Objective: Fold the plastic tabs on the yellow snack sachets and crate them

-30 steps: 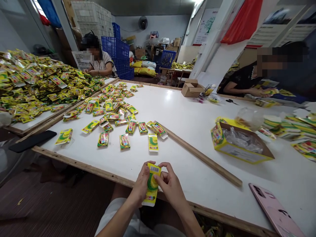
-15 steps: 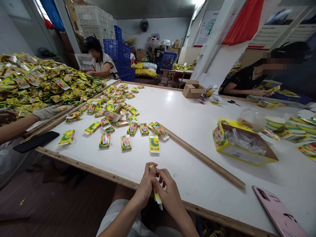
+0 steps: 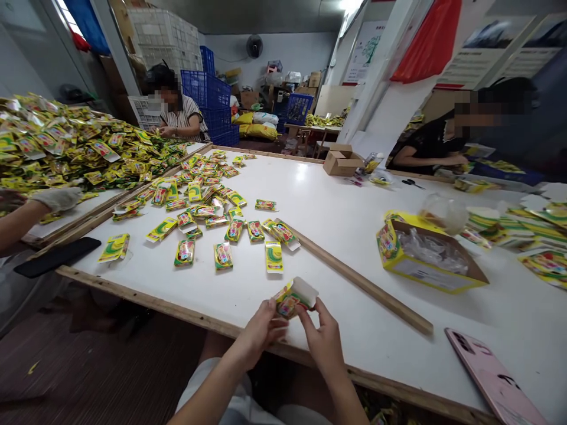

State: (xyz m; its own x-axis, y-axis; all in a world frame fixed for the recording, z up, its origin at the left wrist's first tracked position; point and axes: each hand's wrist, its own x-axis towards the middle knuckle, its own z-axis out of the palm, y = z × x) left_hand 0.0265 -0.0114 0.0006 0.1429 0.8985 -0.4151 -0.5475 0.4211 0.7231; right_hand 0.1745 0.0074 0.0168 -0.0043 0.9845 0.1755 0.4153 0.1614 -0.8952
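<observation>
Both my hands hold one small yellow and green carton (image 3: 293, 298) just above the near edge of the white table (image 3: 336, 236). The carton is popped open into a box shape, with a white flap raised at its right end. My left hand (image 3: 260, 328) pinches its left end, and my right hand (image 3: 322, 335) grips it from below on the right. Several flat cartons of the same kind (image 3: 208, 200) lie scattered on the table ahead and to the left, the nearest one (image 3: 274, 257) a short way beyond my hands.
A wooden strip (image 3: 358, 282) lies diagonally on the table. An open yellow box with clear plastic bits (image 3: 427, 257) sits right, a pink phone (image 3: 491, 378) near right, a black phone (image 3: 53, 257) left. A big pile of cartons (image 3: 66, 147) fills the left table. Other people sit around; a gloved hand (image 3: 57, 198) reaches in at left.
The flat carton I held upright, then edge-on, is now opened into a box shape and turned sideways. One more carton lies on the table past the scattered group.
</observation>
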